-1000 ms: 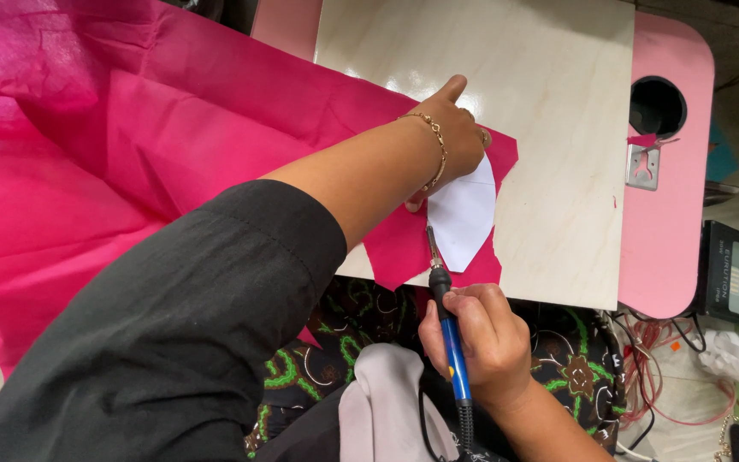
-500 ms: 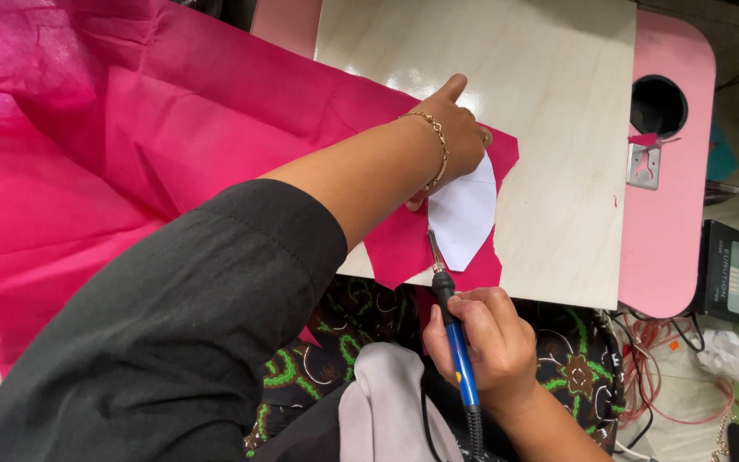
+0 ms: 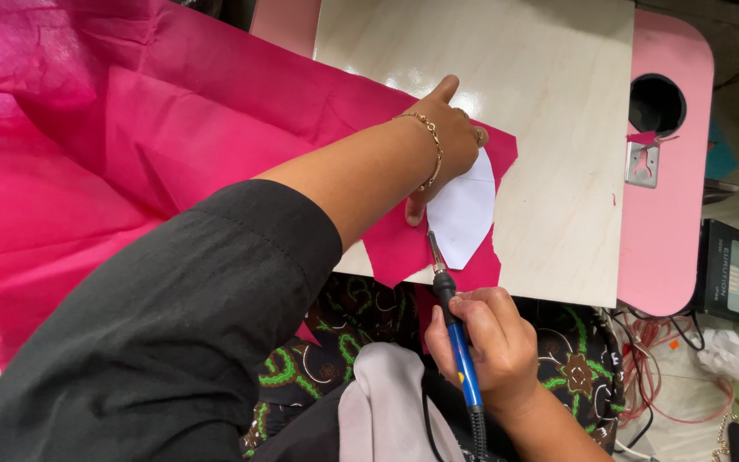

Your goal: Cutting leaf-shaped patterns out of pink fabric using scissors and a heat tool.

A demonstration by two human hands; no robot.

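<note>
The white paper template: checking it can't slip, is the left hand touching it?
Touching: the head view shows the left hand pressing flat on the white paper template.

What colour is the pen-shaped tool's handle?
Blue handle with black grip, in the right hand; head view.

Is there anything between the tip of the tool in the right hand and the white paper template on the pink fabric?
Nothing visible stands between them. The right hand holds the blue-handled tool, whose metal tip lies on the pink fabric at the lower left edge of the white template. The left hand presses the template's upper part, away from the tip.

Soldering iron (image 3: 458, 334) cord past the bottom edge; white template's (image 3: 462, 212) upper-left under left hand (image 3: 446, 141).
</note>
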